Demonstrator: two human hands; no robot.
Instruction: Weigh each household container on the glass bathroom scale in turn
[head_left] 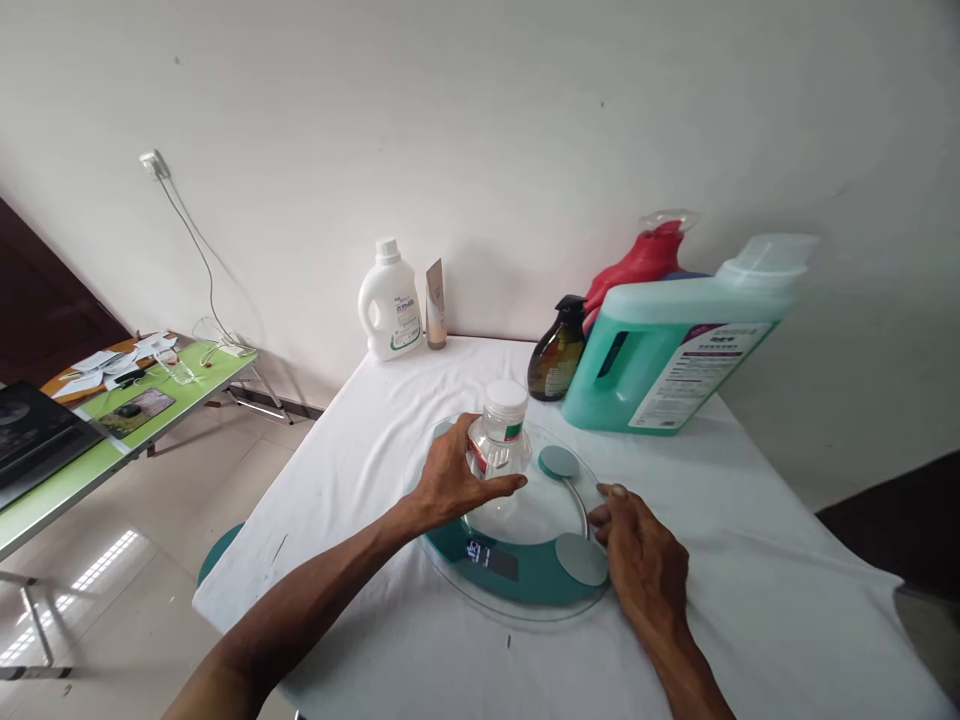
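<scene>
A clear plastic jar (504,440) with a white screw lid and a red and green label is upright over the round glass bathroom scale (517,590). My left hand (454,475) is closed around the jar's left side, thumb across the front and fingers behind it. Whether the jar's base touches the glass is hard to make out. At the scale's right rim, my right hand (643,550) has its fingers curled over the edge, gripping it. The scale has a teal band, round grey pads and a small display (491,560).
Behind stand a white jug (390,305), a beige tube (436,305), a brown bottle (555,355), a red bottle (637,262) and a large green jug (667,350). At left, a green table (202,365) carries papers, a mouse and a laptop (37,435).
</scene>
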